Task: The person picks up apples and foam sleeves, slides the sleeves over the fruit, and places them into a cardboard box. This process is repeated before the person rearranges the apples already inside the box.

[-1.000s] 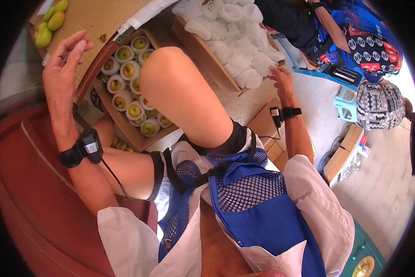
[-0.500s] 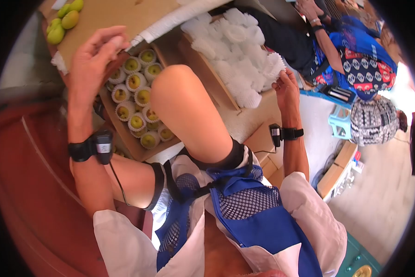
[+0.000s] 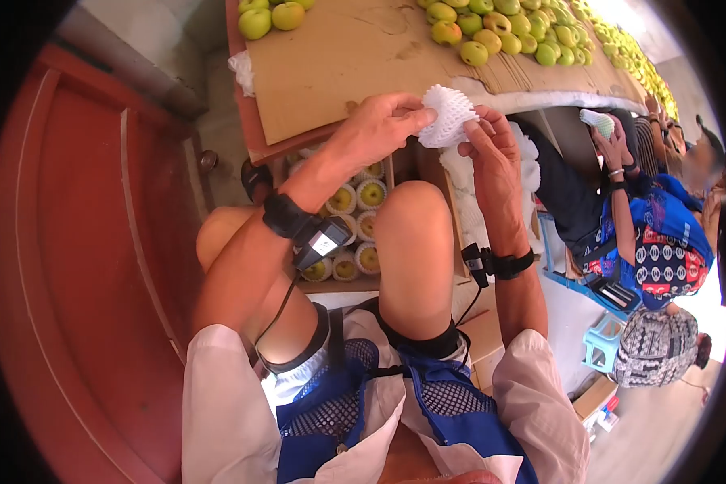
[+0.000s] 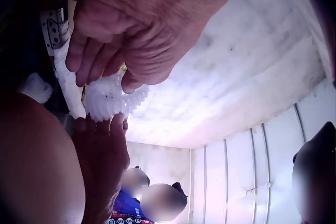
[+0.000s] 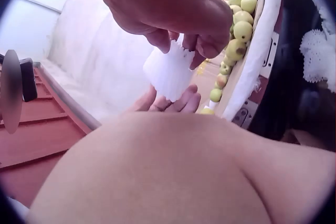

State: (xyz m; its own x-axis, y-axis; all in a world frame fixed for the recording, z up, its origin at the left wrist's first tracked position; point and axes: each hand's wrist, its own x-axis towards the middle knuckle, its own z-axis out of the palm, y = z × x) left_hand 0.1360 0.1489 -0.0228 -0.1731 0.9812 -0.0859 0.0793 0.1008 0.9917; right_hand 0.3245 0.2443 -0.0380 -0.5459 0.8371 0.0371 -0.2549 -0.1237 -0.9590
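Note:
A white foam fruit net (image 3: 447, 117) is held up between both hands, over the front edge of the fruit table. The left hand (image 3: 379, 129) pinches one end of it with thumb and fingers. At its other end, the right hand (image 3: 496, 153) grips the rim between thumb and fingertips. Seen from the right wrist, the net (image 5: 168, 70) flares out below the right hand's fingers, with the left fingertips (image 5: 186, 100) at its lower edge. In the left wrist view the net (image 4: 107, 98) sits between the two hands.
Green apples (image 3: 492, 36) lie on the cardboard-covered table (image 3: 330, 64). Below, netted apples (image 3: 343, 198) fill a box between the knees. A box of white foam nets (image 3: 464, 189) stands right of the knee. Another person (image 3: 653, 218) sits at the right near a blue stool (image 3: 603, 343).
The right hand has brought a foam net up from the box and leftward. The left hand has moved right to meet it and now pinches it. The head view has turned toward the table.

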